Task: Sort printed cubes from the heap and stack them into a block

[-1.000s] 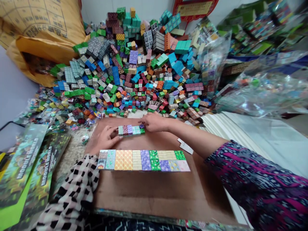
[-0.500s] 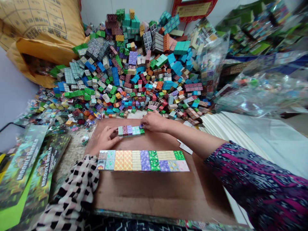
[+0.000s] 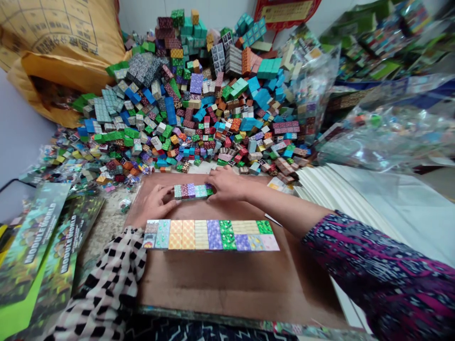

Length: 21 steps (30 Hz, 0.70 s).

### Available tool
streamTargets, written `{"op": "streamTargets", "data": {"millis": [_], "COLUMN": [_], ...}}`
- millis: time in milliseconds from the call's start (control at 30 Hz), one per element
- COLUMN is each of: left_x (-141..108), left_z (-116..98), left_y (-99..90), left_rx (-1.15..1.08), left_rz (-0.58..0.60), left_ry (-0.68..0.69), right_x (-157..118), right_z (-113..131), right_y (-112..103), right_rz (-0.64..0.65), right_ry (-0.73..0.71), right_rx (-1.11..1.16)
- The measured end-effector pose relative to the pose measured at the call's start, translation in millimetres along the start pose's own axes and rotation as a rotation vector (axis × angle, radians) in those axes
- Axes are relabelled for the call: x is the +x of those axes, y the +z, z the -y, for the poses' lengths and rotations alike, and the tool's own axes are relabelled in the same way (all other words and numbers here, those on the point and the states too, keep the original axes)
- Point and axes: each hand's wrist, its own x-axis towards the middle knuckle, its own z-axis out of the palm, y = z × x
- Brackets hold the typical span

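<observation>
A short row of small patterned blocks (image 3: 191, 191) lies on the brown board (image 3: 220, 279). My left hand (image 3: 155, 204) holds its left end between thumb and curled fingers. At the right end, the fingers of my right hand (image 3: 226, 184) are closed round the last green and purple blocks, partly hiding them. Nearer to me is a longer two-deep assembly of blocks (image 3: 213, 235), in orange, purple, green, grey and pink patterns. Neither hand touches that assembly.
A big heap of colourful blocks (image 3: 199, 113) rises behind the board. A yellow sack (image 3: 67, 71) stands at the back left, printed boxes (image 3: 39, 227) at the left. White sheets (image 3: 341, 203) are stacked at the right, below clear plastic bags (image 3: 387, 132).
My right hand has closed further over the right end of the short row, covering more of the purple block. My left hand and the long assembly are nearly unchanged.
</observation>
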Motion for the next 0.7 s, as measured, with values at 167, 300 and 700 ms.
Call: {"op": "streamTargets", "data": {"millis": [167, 300, 700], "left_x": [-0.4, 0.1, 1.8], "left_z": [2.7, 3.2, 10.7], "left_y": [1.3, 1.7, 6.3], "left_rx": [-0.009, -0.017, -0.014], "left_rz": [-0.002, 0.0, -0.002], "left_ry": [0.032, 0.023, 0.023], "right_x": [5.0, -3.3, -20.2], "right_z": [2.4, -14.2, -33.9], "right_y": [4.4, -10.6, -6.4], "right_rz": [0.025, 0.004, 0.124], "right_ry": [-0.007, 0.037, 0.173], "right_rx": [0.045, 0.154, 0.165]}}
